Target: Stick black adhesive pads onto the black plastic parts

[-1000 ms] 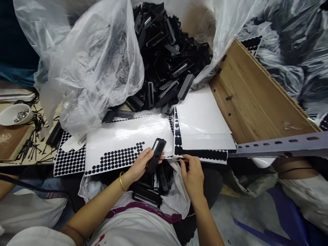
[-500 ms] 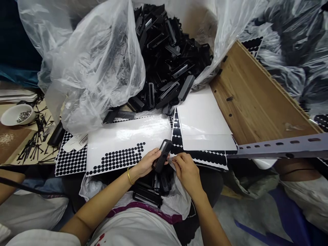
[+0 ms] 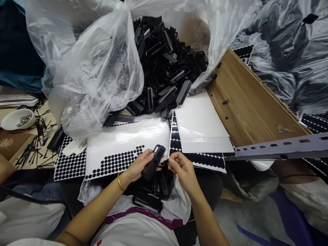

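My left hand (image 3: 141, 164), with a yellow bangle at its wrist, is closed around an elongated black plastic part (image 3: 153, 162) with a textured face. The part is tilted, its upper end leaning right. Just right of it, my right hand (image 3: 182, 168) pinches a small black piece (image 3: 165, 162) whose exact shape is too small to tell. Below both hands, several similar black parts (image 3: 147, 201) lie in a white bag (image 3: 176, 201) on my lap. Behind my left hand is a white sheet (image 3: 128, 135) bearing rows of round black stickers (image 3: 116, 160).
A large clear plastic bag (image 3: 102, 65) holds a heap of black parts (image 3: 166, 65). White backing sheets (image 3: 202, 119) cover black oval stickers (image 3: 208, 159) at right, beside a wooden panel (image 3: 251, 102) and slotted metal bar (image 3: 276, 146). At left is a white bowl (image 3: 10, 119) of small metal pieces.
My left hand has moved slightly left with the black part. My right hand has stayed near its place, and a small black piece now shows at its fingertips.
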Demonstrator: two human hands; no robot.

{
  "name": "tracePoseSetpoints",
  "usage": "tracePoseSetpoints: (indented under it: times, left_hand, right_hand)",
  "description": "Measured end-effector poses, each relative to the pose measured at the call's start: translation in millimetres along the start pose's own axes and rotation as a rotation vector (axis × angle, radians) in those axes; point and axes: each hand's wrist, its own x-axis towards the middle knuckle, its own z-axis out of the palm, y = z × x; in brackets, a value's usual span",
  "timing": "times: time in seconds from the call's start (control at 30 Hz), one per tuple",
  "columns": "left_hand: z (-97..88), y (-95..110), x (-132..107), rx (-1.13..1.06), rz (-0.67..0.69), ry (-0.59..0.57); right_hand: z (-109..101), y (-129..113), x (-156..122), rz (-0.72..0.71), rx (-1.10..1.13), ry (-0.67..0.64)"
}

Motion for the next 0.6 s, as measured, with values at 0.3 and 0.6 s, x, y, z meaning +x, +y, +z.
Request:
tracePoseSetpoints:
  times: [0.3, 0.6]
  left_hand:
    - [0.1, 0.8, -13.4, 0.097, -0.026, -0.066]
    - [3.0, 2.3, -18.2, 0.093, -0.038, -0.044]
  right_hand:
    - [9.1, 3.7, 20.8, 0.16, -0.008, -0.029]
    - [9.0, 1.9, 19.8, 0.152, -0.087, -0.017]
